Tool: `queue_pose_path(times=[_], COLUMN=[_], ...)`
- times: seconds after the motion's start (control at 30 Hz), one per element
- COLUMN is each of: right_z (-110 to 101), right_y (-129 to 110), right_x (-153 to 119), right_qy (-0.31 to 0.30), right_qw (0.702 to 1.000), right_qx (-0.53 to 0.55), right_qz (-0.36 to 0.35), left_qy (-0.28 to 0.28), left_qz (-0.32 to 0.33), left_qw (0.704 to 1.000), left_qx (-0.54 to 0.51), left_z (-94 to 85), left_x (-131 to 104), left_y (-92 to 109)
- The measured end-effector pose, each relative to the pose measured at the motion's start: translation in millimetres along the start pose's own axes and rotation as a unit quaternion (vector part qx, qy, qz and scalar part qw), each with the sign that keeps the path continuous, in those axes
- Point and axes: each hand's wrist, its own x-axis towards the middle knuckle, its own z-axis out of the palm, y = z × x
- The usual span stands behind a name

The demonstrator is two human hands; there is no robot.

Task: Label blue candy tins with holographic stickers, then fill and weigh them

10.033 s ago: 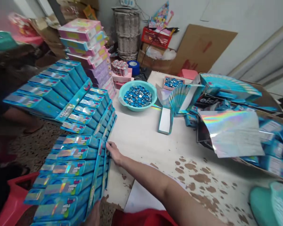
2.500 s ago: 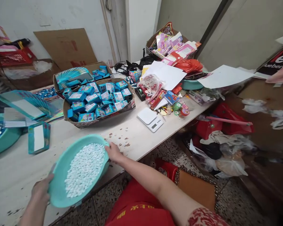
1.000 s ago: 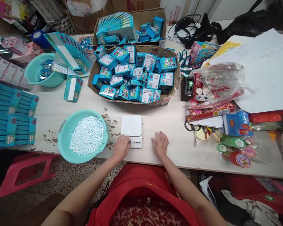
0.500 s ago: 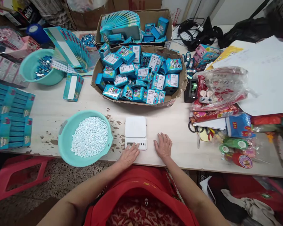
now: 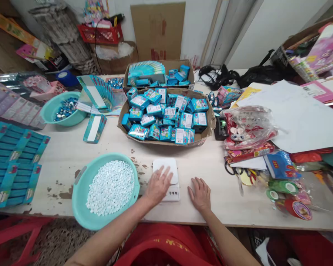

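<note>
My left hand [image 5: 157, 186] is over the left side of a small white scale [image 5: 174, 166], fingers spread and holding nothing. It covers part of the plate and the display; whether it touches them I cannot tell. To the right of the scale, my right hand [image 5: 200, 193] rests on the table with its fingers apart, holding nothing. A turquoise basin [image 5: 79, 199] of small pale candies [image 5: 111, 186] stands left of the scale. Beyond the scale, an open cardboard box [image 5: 166, 142] is filled with small blue cartons [image 5: 154, 132].
Flat blue cartons [image 5: 5, 162] lie at the far left. A second turquoise basin [image 5: 69, 120] holds shiny blue pieces. Behind the first box stands another box [image 5: 194, 78]. Plastic bags [image 5: 252, 123], a tape dispenser [image 5: 220, 127] and papers [image 5: 296, 118] cover the right side.
The view has tilted up, showing more of the wall behind. My left hand has moved forward from the scale's buttons to over its plate. My right hand keeps its place beside the scale.
</note>
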Motion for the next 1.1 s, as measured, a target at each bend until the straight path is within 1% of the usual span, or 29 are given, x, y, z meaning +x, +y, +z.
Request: queue_pose_path(times=[0.03,0.07,0.1,0.17,0.2,0.23,0.27,0.3,0.37,0.47,0.53,0.7,0.73,0.77,0.8,0.87,0.9,0.93,0.97,1.03,1.1], right_z=[1,3,5,10,12,14,16,17,17,13,8,-1,-2,-2,-3,-4,-4,-5,-5,-6,-6], right_y=[0,0,1,2,2,3,3,3,3,2,1,0,0,1,1,1,2,2,2,2,2], right_x=[0,0,0,0,0,0,0,-1,-1,0,0,1,1,1,1,0,0,0,-1,-1,-1], right_qy=[0.007,0.013,0.021,0.036,0.041,0.044,0.045,0.044,0.038,0.025,0.015,-0.014,-0.018,-0.02,-0.023,-0.029,-0.034,-0.038,-0.042,-0.044,-0.042], right_qw=[1.0,1.0,1.0,0.999,0.999,0.999,0.999,0.999,0.999,1.0,1.0,1.0,1.0,1.0,1.0,0.999,0.999,0.999,0.999,0.998,0.998], right_qx=[-0.001,-0.002,-0.003,-0.003,-0.002,-0.001,-0.001,-0.002,-0.003,-0.006,-0.008,0.002,0.007,0.01,0.013,0.018,0.021,0.025,0.029,0.033,0.033], right_qz=[-0.003,-0.007,-0.011,-0.018,-0.02,-0.021,-0.02,-0.018,-0.013,-0.009,-0.008,0.008,0.011,0.013,0.014,0.014,0.014,0.015,0.016,0.019,0.022], left_qy=[0.025,0.035,0.019,-0.066,-0.11,-0.143,-0.161,-0.165,-0.159,-0.155,-0.153,-0.154,-0.14,-0.113,-0.073,0.02,0.056,0.075,0.079,0.059,0.025], left_qz=[-0.039,-0.073,-0.092,-0.102,-0.098,-0.094,-0.092,-0.093,-0.094,-0.085,-0.08,-0.083,-0.082,-0.084,-0.092,-0.124,-0.145,-0.165,-0.186,-0.235,-0.283], left_qw=[0.999,0.997,0.995,0.993,0.989,0.985,0.983,0.982,0.983,0.984,0.984,0.983,0.985,0.987,0.989,0.983,0.975,0.966,0.956,0.937,0.919], left_qx=[0.01,0.017,0.019,0.009,0.003,-0.002,-0.004,-0.006,-0.009,-0.023,-0.035,-0.058,-0.065,-0.076,-0.09,-0.134,-0.16,-0.187,-0.212,-0.253,-0.273], left_z=[-9.6,-18.0,-24.6,-30.4,-29.5,-26.3,-21.6,-16.1,-6.0,1.7,2.6,-1.9,-4.4,-7.3,-10.2,-13.9,-13.8,-12.0,-8.7,1.3,12.7], left_x=[23,47,71,108,119,126,127,124,112,93,88,88,84,78,68,40,23,4,-14,-46,-63], left_y=[-21,-41,-60,-89,-98,-103,-104,-102,-90,-70,-63,-57,-54,-49,-43,-26,-16,-7,1,13,18])
